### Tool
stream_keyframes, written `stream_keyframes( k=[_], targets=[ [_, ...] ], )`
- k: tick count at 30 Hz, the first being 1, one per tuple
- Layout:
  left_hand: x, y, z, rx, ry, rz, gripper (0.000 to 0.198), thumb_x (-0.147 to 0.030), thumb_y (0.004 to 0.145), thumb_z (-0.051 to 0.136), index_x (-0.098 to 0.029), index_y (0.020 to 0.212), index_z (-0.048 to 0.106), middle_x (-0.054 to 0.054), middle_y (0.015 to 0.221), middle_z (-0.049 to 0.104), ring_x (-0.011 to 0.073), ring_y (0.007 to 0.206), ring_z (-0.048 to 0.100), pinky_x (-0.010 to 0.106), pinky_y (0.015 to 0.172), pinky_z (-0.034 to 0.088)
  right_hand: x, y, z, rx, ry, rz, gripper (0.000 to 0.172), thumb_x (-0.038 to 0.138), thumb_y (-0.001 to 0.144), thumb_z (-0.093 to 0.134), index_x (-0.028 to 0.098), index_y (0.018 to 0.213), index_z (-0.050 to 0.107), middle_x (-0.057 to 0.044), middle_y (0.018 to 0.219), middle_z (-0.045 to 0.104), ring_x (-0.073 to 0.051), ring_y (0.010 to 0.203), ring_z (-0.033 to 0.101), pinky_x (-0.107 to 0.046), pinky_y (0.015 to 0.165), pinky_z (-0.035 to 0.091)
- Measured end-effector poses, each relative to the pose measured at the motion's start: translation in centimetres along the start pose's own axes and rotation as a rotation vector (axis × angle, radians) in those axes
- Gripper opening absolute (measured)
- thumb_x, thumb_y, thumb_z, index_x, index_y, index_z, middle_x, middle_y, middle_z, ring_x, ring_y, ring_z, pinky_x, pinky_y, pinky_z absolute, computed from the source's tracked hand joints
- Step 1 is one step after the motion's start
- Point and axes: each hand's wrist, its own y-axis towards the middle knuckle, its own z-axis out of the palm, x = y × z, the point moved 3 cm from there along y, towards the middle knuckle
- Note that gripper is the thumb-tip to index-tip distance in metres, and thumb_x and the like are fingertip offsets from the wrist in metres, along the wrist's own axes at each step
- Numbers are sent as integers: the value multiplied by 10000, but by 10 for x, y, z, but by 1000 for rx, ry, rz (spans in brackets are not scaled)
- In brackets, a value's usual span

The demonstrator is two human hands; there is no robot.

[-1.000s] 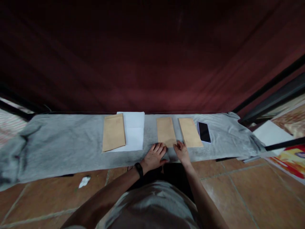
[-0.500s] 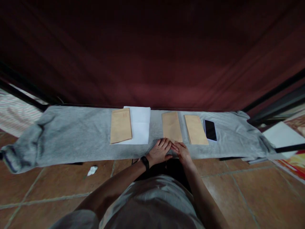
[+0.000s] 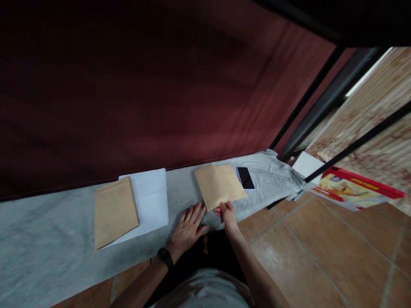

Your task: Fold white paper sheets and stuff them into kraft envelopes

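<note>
My right hand (image 3: pixel 227 214) pinches the near edge of a brown paper envelope (image 3: pixel 210 185). That envelope overlaps another brown envelope (image 3: pixel 231 182) on its right, and its left side appears slightly lifted. My left hand (image 3: pixel 189 227) rests flat on the grey cloth (image 3: pixel 180 188), fingers spread, its fingertips close to the held envelope's near left corner. Whether they touch it I cannot tell. Farther left, a brown envelope (image 3: pixel 114 211) with a folded edge lies partly over white paper sheets (image 3: pixel 150 196).
A phone (image 3: pixel 245 178) lies right of the overlapping envelopes. Behind the cloth-covered surface hangs a dark red curtain (image 3: pixel 180 107). Black metal bars (image 3: pixel 308 98) stand at the right. A red and yellow printed sheet (image 3: pixel 349 190) is on the tiled floor (image 3: pixel 308 248).
The view has turned to the right. My right hand has taken hold of the middle envelope and moved it right, over the other one. My hands have come apart; the left has spread flat.
</note>
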Motion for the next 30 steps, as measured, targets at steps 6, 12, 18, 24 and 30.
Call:
stream_keyframes(
  k=[6,12,18,24,30],
  targets=[
    [3,1,3,-53,1,26,549,-440,1008,423,-200,1502,434,106,1526,478,281,1302,552,455,1105,399,38,31,-45,-109,72,-42,398,522,653,771,236,676,495,37,554,631,-154,530,654,-264,550,560],
    [5,0,6,-58,2,42,546,-456,1009,414,-190,1485,458,115,1504,504,279,1321,541,452,1101,415,36,45,-73,-187,112,-7,372,463,624,785,231,644,495,25,520,643,-153,504,662,-263,549,583],
    [5,0,10,-12,15,44,537,-438,1007,433,-162,1465,479,123,1499,508,280,1333,531,467,1112,411,23,50,-79,-226,121,25,334,417,625,781,231,628,504,18,519,656,-172,501,671,-284,527,598],
    [2,1,5,32,-10,10,528,-438,1001,453,-168,1453,491,116,1496,514,271,1348,515,455,1122,396,19,51,-81,-218,88,57,310,431,651,758,221,625,533,7,528,657,-180,510,680,-286,533,603],
    [2,-1,3,40,-50,-30,541,-495,1000,450,-189,1444,497,100,1495,521,249,1363,497,437,1138,371,16,50,-86,-171,41,113,277,426,694,735,205,665,570,-27,594,700,-187,561,707,-286,580,618]
  ],
)
